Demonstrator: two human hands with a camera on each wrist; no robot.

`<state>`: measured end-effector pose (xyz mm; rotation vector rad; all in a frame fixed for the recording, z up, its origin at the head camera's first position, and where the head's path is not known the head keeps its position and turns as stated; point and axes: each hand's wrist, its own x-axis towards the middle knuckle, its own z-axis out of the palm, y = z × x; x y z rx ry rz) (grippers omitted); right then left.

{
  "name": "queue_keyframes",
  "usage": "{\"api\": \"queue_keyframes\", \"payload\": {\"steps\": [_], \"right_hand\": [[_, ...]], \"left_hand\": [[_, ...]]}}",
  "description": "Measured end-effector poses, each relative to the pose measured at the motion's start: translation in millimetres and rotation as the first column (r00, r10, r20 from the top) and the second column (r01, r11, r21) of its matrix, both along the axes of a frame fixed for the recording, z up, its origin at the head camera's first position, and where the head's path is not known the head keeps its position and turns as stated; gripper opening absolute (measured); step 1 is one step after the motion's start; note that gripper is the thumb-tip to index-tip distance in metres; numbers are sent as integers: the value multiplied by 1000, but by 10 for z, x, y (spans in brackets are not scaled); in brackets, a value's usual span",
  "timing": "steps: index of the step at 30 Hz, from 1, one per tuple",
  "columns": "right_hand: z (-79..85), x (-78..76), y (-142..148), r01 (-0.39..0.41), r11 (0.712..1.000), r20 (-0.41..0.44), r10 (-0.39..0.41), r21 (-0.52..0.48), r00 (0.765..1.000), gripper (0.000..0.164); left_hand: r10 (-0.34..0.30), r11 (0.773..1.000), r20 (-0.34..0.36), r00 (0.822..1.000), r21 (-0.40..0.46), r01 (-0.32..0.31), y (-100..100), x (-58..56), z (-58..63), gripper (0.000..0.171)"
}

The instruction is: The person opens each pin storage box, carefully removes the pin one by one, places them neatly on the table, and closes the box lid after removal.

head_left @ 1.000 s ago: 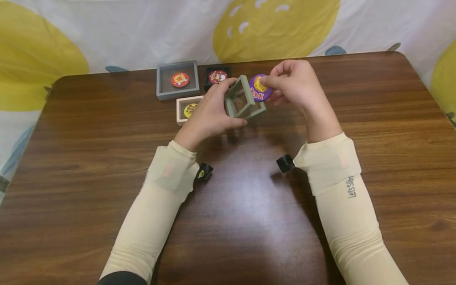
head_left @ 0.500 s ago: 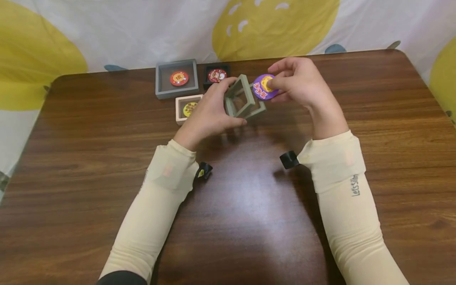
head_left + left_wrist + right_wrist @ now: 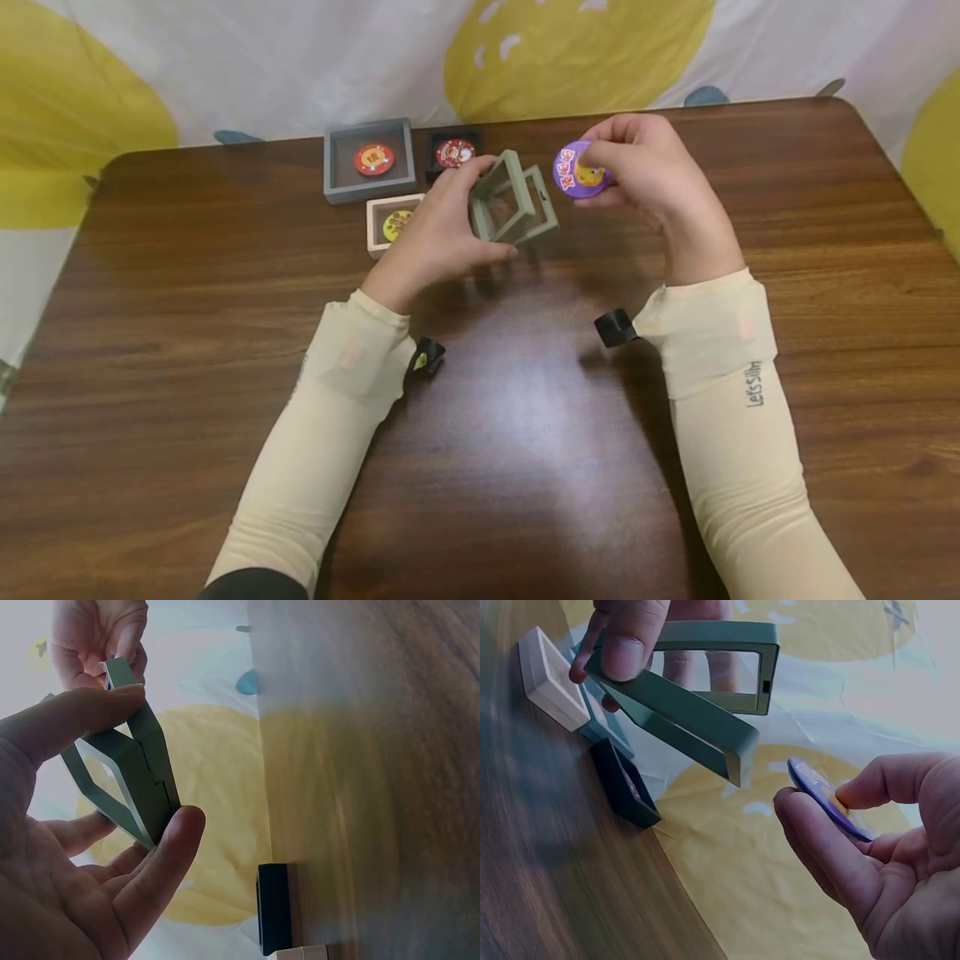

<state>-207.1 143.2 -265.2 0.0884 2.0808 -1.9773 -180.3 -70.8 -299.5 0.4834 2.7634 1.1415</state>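
My left hand (image 3: 442, 225) grips a green hinged display frame (image 3: 504, 204) by its hinged side, above the table. Its two halves stand apart in a V, which the right wrist view shows side-on, with a clear window in each. Between the thumb and fingers of my right hand (image 3: 648, 171) is a round purple badge (image 3: 572, 171) with a yellow picture and white-and-red lettering. The badge is to the right of the green frame, apart from it. In the right wrist view the badge (image 3: 825, 796) is seen nearly edge-on.
At the back of the wooden table (image 3: 187, 350) lie a grey frame (image 3: 330, 171) with a red badge, a black frame (image 3: 433, 167) with a red badge, and a cream frame (image 3: 372, 242) with a yellow badge. A patterned cloth (image 3: 300, 67) hangs behind the table edge.
My right hand has drawn the purple badge away from the green frame to the right, turning it slightly. My left hand and the frame have hardly moved.
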Motion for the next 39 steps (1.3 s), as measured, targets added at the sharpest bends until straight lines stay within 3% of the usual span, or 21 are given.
{"api": "queue_keyframes", "payload": {"steps": [11, 17, 19, 30, 33, 39], "right_hand": [[13, 6, 85, 58, 990, 27, -55, -127, 998, 5], [9, -14, 140, 79, 986, 24, -77, -146, 997, 45], [6, -11, 169, 76, 987, 24, -74, -144, 997, 49], [-4, -21, 384, 166, 948, 32, -163, -271, 986, 5], [-5, -21, 446, 185, 940, 36, -182, -287, 983, 5], [-28, -40, 581, 202, 954, 20, -202, -221, 979, 11]], "left_hand": [[-4, 1000, -2, 1000, -8, 4, -5, 10, -1, 91], [-5, 1000, 6, 1000, -11, 5, 4, 18, -4, 91], [-8, 1000, 9, 1000, -14, 8, 9, 21, -5, 91], [-11, 1000, 1, 1000, -23, 11, 26, 26, -6, 91], [-15, 1000, 2, 1000, -19, 15, 26, 25, -3, 91], [-13, 1000, 13, 1000, -28, 13, 22, 29, -5, 92]]}}
